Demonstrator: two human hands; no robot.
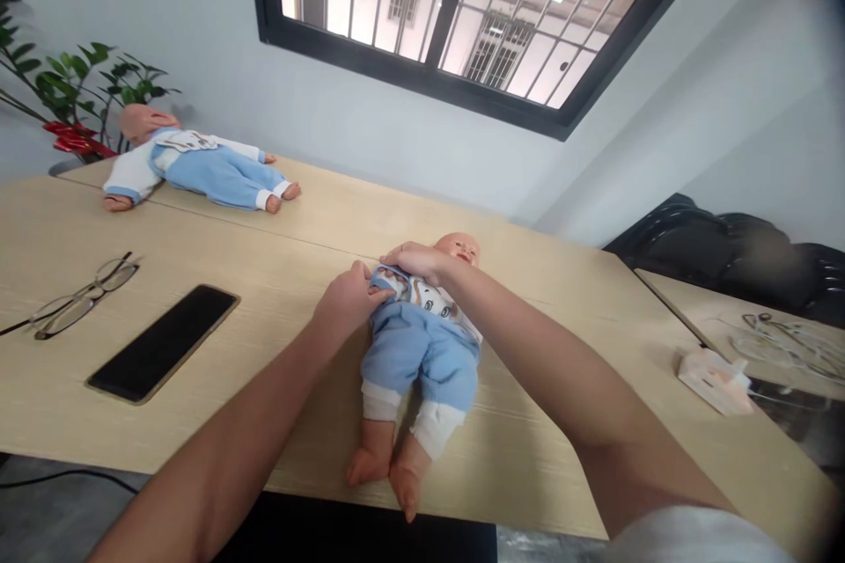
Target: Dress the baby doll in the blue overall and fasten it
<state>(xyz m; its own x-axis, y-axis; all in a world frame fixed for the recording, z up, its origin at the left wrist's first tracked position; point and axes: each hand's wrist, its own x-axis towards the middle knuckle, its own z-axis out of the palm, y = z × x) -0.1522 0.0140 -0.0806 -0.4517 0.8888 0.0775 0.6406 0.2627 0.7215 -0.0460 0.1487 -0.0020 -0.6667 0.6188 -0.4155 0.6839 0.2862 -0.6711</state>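
Observation:
A baby doll (pixel 422 352) lies on its back on the table, its feet towards me. It wears light-blue trousers with white cuffs and a white-and-blue top (pixel 429 295) with an animal face on the front. My left hand (pixel 347 299) is closed in a pinch on the blue-edged sleeve (pixel 389 281) at the doll's left-of-view side. Across the doll's upper chest reaches my right hand (pixel 415 259), its fingers closed on the blue edge of the same garment. My right hand and forearm hide part of the doll's head and shoulder.
A second dressed doll (pixel 211 167) lies at the back left, near a potted plant (pixel 72 88). Glasses (pixel 85 295) and a black phone (pixel 165 343) rest on the left of the table (pixel 277 237). On the right are a white box (pixel 713 378), cables (pixel 785 343) and black chairs (pixel 713 246).

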